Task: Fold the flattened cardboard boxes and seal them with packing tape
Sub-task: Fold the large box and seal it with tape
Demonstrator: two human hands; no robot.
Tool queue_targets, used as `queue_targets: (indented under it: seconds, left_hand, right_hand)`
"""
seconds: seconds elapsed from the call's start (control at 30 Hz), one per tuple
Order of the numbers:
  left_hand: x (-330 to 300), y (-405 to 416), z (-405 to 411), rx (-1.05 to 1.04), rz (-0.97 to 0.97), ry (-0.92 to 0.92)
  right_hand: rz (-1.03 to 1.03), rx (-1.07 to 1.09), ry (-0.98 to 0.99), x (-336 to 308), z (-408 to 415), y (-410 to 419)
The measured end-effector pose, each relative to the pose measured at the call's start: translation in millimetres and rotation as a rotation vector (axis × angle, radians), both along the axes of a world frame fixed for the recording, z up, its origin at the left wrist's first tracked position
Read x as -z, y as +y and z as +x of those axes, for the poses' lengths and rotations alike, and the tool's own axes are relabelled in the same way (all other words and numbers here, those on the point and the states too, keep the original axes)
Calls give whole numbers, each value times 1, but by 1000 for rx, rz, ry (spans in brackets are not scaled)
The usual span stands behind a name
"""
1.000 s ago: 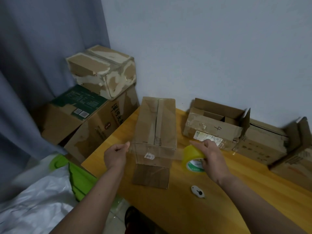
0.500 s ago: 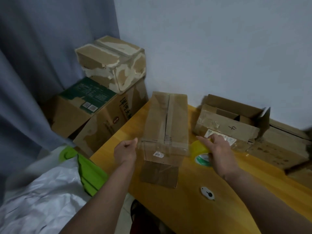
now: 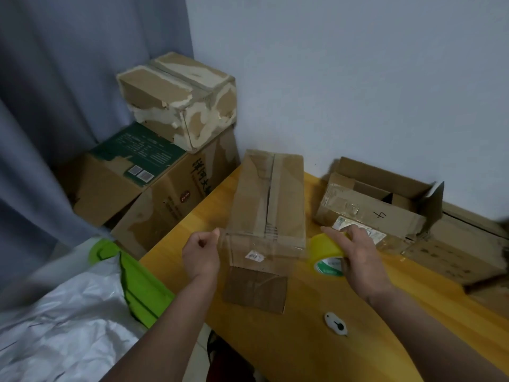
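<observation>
Sealing step: clear tape strip (image 3: 264,245) is stretched across tall brown cardboard box (image 3: 268,205), pinched by left hand (image 3: 200,253); yellow tape roll (image 3: 326,255) gripped by right hand (image 3: 358,257). Pressing down, then cutting, is called for.

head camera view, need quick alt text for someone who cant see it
A person stretches clear tape across the near end of a long cardboard box on a wooden table, left hand pinching the tape end, right hand gripping the yellow tape roll.

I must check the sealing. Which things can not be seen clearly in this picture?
- Head view: the small label on the cardboard box is too small to read.
- The tape roll is partly covered by the right hand.
- The box's far end faces away.
- The right edge is blurred.
</observation>
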State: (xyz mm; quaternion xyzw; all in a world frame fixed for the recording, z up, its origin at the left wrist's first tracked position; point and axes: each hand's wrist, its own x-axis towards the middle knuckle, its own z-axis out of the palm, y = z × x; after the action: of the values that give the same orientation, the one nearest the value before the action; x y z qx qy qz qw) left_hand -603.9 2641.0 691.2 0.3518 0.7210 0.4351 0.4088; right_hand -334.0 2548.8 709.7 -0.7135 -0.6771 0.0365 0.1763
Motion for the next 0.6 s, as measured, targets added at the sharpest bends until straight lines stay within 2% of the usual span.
queue_targets:
  seconds: [0.2, 0.3, 0.4, 0.6]
  left_hand:
    - [4, -9, 6, 62, 120, 120]
    - [8, -7, 6, 89, 125, 105]
    - [11, -9, 8, 84, 64, -41]
    - [21, -3, 11, 66, -127, -33]
  right_hand:
    - [37, -58, -8, 2, 5, -2]
    - [33, -50, -6, 7, 7, -2]
    - [14, -26, 15, 11, 8, -3]
    - [-51, -22, 47, 17, 5, -2]
